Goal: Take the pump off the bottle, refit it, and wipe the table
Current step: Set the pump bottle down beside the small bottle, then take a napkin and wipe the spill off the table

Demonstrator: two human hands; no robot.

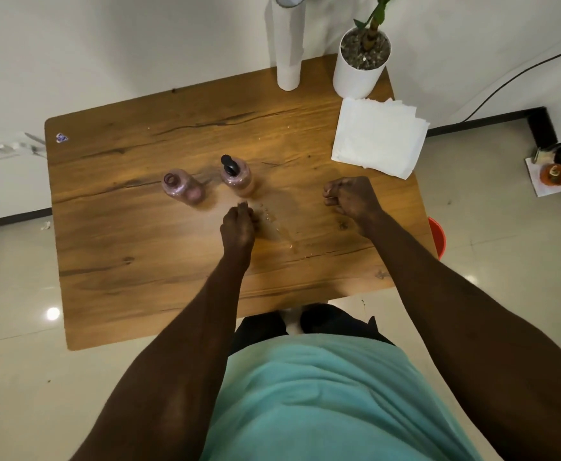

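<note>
1. Bottle [238, 177] with pump [229, 164] stands mid-tabletop [139, 261]; an uncapped bottle [182, 188] stands beside it.
2. Napkins [379, 136] and plant pot [360, 63] occupy the far right corner.
3. Left hand [237, 224] and right hand [352, 197] are both clenched, holding nothing, flanking a spill [277, 224].

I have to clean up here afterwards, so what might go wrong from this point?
The open bottle has no cap, so a knock would spill more. The wet patch lies beside the left hand and could get smeared. The tissues overhang the table edge and might slip off.
</note>
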